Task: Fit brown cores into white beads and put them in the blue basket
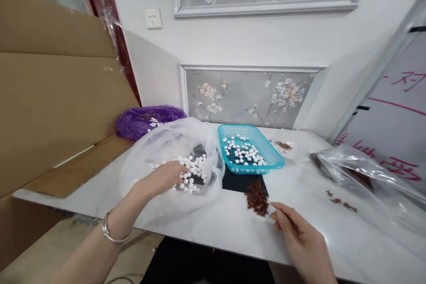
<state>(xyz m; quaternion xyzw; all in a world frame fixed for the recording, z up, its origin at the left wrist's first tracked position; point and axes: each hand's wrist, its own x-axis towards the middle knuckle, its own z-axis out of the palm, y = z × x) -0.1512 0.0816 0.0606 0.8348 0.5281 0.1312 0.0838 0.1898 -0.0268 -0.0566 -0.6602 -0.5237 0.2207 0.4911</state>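
The left hand (pixel 164 176) reaches into a clear plastic bag (pixel 159 151) lying open on the white bench (pixel 216 222), its fingers curled down among a heap of small white round pieces (pixel 193 173); whether that grip has closed on any of them cannot be told, since the fingertips are buried in the pile. A silver bangle (pixel 111 230) sits on that wrist. The right hand (pixel 299 235) rests low at about 5 o'clock, its grip loosely open with fingers half bent and nothing in it, fingertips just beside a small mound of reddish-brown bits (pixel 257 197) on the bench. Beyond that mound, toward 12 o'clock, a turquoise mesh basket (pixel 229 132) holds more white pieces and partly overlies a dark mat (pixel 239 182). At 10 o'clock lies a purple bag (pixel 140 120) against cardboard (pixel 49 97). At 3 o'clock another clear bag (pixel 359 164) lies crumpled, with a few reddish scraps (pixel 341 202) near it.
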